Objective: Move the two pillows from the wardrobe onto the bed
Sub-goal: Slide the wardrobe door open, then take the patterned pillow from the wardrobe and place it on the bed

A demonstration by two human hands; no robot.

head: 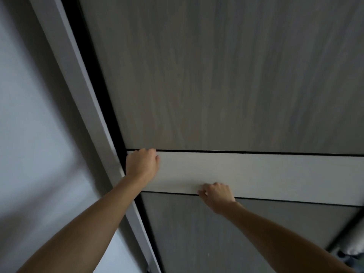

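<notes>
1. Wardrobe door (226, 75) — grey wood-grain panel, fills most of the view; camera tilted, so the door's uprights run on a slant. Door reads as closed, or nearly so. A dark gap (102, 95) runs along its left edge, between door and pale frame (78, 91).

2. Wall (29, 134), plain and light, lies left of the frame.

3. Pale band (275, 174) crosses the door, its long axis running from the left edge toward the right, thin dark lines above and below it. Both hands rest on this band.

4. Left hand (142, 164) — at the band's left end, at the top line, right beside the gap. Fingers curled in; whether they hook the door's edge I cannot tell. Nothing held.

5. Right hand (216, 196) — on the band's lower line, well in from the left edge. Fingers bent, tips pressed to the surface; nothing held.

6. Pillows: not in view. Judged to lie behind the door, straight ahead of both hands.

7. Relation that matters: the left hand is nearer the opening edge, so my guess is it leads the pull or slide while the right steadies. Which way the door travels cannot be told.

8. Bed: not in view. Something pale (354, 251) at the lower right corner, too blurred to name.
</notes>
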